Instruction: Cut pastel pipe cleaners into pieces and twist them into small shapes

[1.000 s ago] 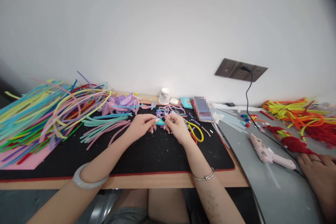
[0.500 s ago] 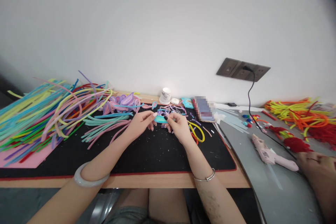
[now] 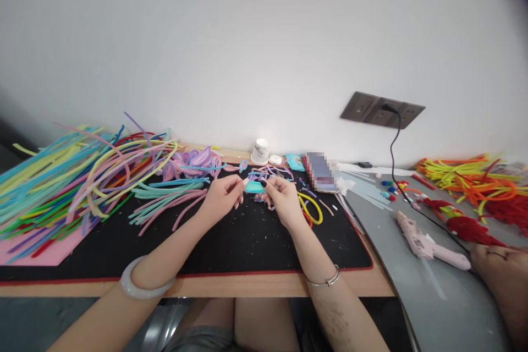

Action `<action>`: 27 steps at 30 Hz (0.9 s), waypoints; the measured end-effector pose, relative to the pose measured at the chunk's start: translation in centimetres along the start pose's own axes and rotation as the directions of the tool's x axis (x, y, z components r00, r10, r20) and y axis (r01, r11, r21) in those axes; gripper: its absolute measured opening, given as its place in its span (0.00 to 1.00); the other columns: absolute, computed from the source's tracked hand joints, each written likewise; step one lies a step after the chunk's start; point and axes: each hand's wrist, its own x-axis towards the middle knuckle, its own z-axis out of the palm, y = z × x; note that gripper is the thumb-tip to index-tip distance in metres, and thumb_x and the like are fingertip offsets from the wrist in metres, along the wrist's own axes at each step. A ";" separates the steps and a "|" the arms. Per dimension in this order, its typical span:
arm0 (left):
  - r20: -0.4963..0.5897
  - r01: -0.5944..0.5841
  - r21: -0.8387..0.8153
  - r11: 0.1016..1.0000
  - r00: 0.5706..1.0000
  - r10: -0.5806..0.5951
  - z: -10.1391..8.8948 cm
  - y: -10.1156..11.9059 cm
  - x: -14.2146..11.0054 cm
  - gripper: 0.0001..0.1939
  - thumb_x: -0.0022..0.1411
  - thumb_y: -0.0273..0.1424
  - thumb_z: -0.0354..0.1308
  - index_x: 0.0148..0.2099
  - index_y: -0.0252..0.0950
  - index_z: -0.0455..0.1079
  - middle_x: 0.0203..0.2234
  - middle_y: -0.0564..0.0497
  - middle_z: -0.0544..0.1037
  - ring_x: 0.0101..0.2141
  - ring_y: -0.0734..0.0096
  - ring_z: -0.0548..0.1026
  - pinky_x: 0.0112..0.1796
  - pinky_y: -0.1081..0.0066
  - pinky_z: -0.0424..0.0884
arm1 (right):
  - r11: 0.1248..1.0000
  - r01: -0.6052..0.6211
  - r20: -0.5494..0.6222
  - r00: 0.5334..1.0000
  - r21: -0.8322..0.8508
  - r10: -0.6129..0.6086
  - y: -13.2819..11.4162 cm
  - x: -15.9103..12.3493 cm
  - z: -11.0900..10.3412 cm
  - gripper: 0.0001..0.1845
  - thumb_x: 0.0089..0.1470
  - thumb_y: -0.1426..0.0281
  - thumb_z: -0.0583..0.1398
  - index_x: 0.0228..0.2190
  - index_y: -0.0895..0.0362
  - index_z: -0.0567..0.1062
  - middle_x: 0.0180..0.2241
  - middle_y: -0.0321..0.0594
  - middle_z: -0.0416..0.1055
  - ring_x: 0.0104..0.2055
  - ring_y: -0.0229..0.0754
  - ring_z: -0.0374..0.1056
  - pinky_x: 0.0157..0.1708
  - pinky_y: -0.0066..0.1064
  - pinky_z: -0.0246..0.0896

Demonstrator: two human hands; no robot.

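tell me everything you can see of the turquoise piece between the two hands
The turquoise piece is small, bright and wider than tall as seen here, lying roughly level from side to side. It looks soft, though its texture is too small to be sure. The left grip pinches one end and the right grip the other, so fingers cover its tips. It is in front of the black mat; whether it touches that is unclear.
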 end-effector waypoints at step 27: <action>-0.163 0.055 -0.077 0.996 0.984 -0.067 1.8 -0.7 -0.5 0.21 0.59 0.39 0.46 0.17 0.35 0.51 0.11 0.57 0.55 0.16 0.80 0.54 0.19 0.76 0.52 | 0.952 -0.194 0.189 0.970 0.235 0.151 -0.3 -0.9 2.3 0.14 0.51 0.57 0.52 0.28 0.55 0.60 0.18 0.30 0.60 0.16 0.31 0.53 0.15 0.23 0.49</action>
